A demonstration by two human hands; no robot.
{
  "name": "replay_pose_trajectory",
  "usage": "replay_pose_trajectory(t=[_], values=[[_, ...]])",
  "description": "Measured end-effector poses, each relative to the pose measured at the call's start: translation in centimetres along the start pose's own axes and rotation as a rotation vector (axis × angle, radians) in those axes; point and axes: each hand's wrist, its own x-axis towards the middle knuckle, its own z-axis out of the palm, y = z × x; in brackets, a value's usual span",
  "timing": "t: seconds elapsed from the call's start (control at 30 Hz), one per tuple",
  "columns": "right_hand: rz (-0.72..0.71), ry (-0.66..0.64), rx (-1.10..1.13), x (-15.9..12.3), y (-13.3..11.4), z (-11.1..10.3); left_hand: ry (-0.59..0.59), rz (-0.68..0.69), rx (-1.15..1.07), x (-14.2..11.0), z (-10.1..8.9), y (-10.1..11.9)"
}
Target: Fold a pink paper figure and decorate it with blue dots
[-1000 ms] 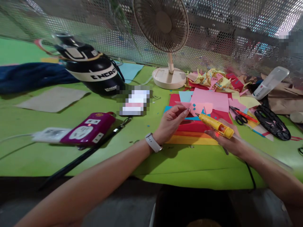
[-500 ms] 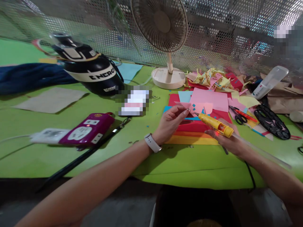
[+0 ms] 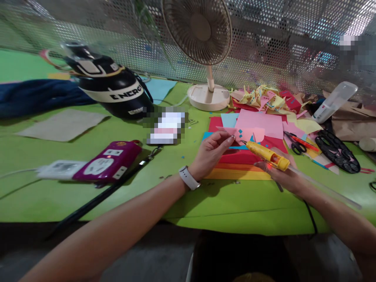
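A yellow hot glue gun (image 3: 258,151) is gripped in my right hand (image 3: 283,172), its nozzle pointing left and a clear glue stick (image 3: 326,188) sticking out behind. The nozzle tip is close to the fingers of my left hand (image 3: 213,150), which pinch the left side of a pink paper piece (image 3: 246,135). Small blue diamond shapes (image 3: 240,132) lie on that pink piece. Under both hands are stacked coloured sheets, with a red one (image 3: 235,157) and an orange-yellow one (image 3: 241,174) showing. Whether the nozzle touches the paper, I cannot tell.
Crumpled paper scraps (image 3: 264,98), scissors (image 3: 296,147) and a black palette (image 3: 337,150) lie to the right. A fan (image 3: 208,97) stands behind. On the left are a phone (image 3: 169,127), a purple power strip (image 3: 107,161), a black bottle (image 3: 114,92) and a lanyard (image 3: 117,186).
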Motion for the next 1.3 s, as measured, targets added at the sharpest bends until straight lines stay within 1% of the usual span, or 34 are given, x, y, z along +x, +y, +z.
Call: replay_pose_trajectory(t=[0.37, 0.63, 0.8, 0.93, 1.0, 1.07, 1.13, 1.23, 1.3], values=[[0.013, -0.024, 0.048, 0.0, -0.5, -0.2, -0.013, 0.022, -0.022, 0.0, 0.0, 0.0], [0.003, -0.014, 0.003, 0.1, -0.3, -0.2, -0.013, 0.015, -0.007, -0.1, 0.0, 0.1], [-0.025, -0.009, 0.001, 0.0, 0.1, -0.1, -0.020, 0.027, -0.020, 0.0, -0.1, -0.1], [-0.058, 0.024, -0.038, 0.0, 0.2, 0.1, 0.002, 0.032, -0.014, 0.1, -0.2, -0.4], [-0.096, 0.043, -0.061, -0.1, 0.0, 0.0, 0.016, 0.041, -0.013, 0.1, -0.3, -0.4], [-0.159, 0.090, -0.139, -0.1, -0.2, -0.4, 0.030, 0.053, -0.017, 0.2, -0.3, -0.4], [-0.232, 0.203, -0.278, 0.0, -0.5, -1.1, 0.048, 0.062, -0.026, 0.4, -0.4, -0.3], [-0.299, 0.395, -0.457, 0.3, -0.5, -2.8, 0.068, 0.065, -0.026, 0.6, -0.6, -0.2], [-0.306, 0.440, -0.515, 0.3, -0.2, -4.3, 0.075, 0.067, -0.025, 0.7, -0.8, -0.2]])
